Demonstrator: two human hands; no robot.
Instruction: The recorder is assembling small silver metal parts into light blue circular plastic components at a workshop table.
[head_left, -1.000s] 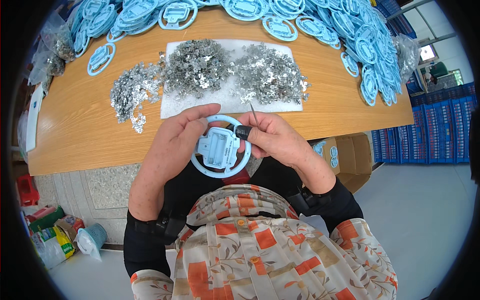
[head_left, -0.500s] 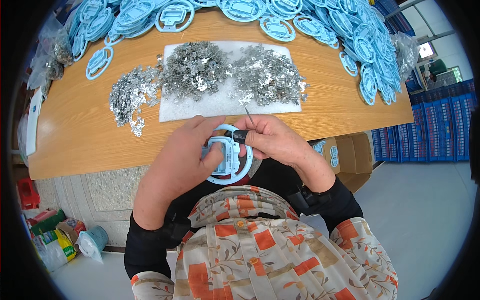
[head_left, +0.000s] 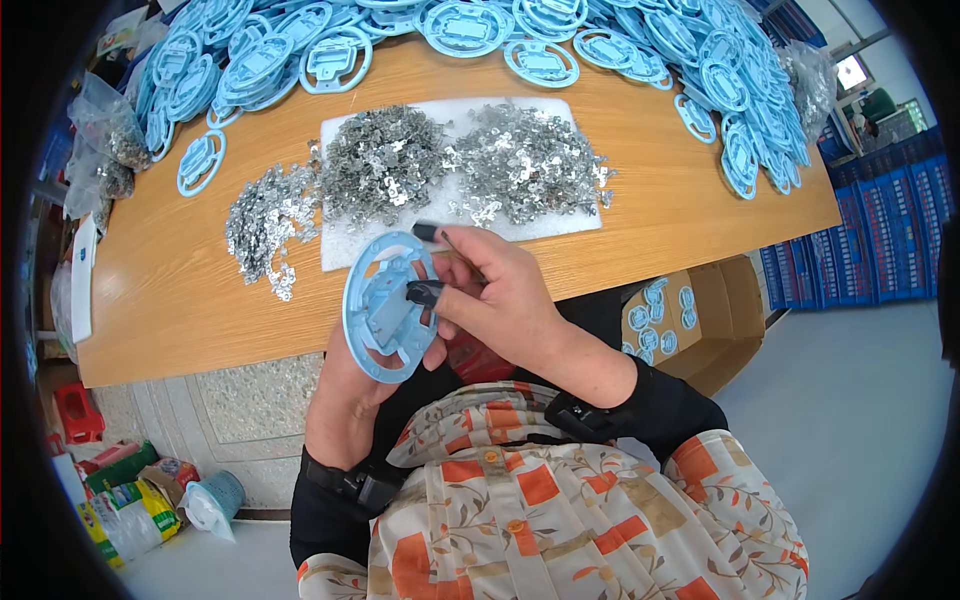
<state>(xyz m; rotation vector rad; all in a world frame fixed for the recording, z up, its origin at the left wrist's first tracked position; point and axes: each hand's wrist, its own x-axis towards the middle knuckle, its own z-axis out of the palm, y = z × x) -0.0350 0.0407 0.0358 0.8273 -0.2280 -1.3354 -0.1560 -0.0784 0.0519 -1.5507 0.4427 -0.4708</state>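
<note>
A light-blue oval plastic frame [head_left: 388,308], with a recessed middle plate inside a ring, stands tilted just in front of the table edge. My left hand [head_left: 354,378] grips it from behind, most of its fingers hidden by the frame. My right hand [head_left: 500,295] is closed round a thin metal tool [head_left: 466,263], only partly visible. Black tape wraps its thumb and a fingertip; the taped thumb lies over the frame's right side. Beyond the hands, small silvery metal pieces [head_left: 385,160] lie heaped on a white foam sheet [head_left: 340,255].
A loose metal pile [head_left: 265,225] lies left of the foam. Many blue frames [head_left: 465,28] cover the table's far side. At right stands a cardboard box [head_left: 735,310] holding several blue parts, with blue crates [head_left: 880,220] beyond. Bags and a bin [head_left: 222,492] sit on the floor at left.
The blue frame has moved left and tilted up. My left hand has gone from its face to behind it. My right hand has shifted left across the frame's right side.
</note>
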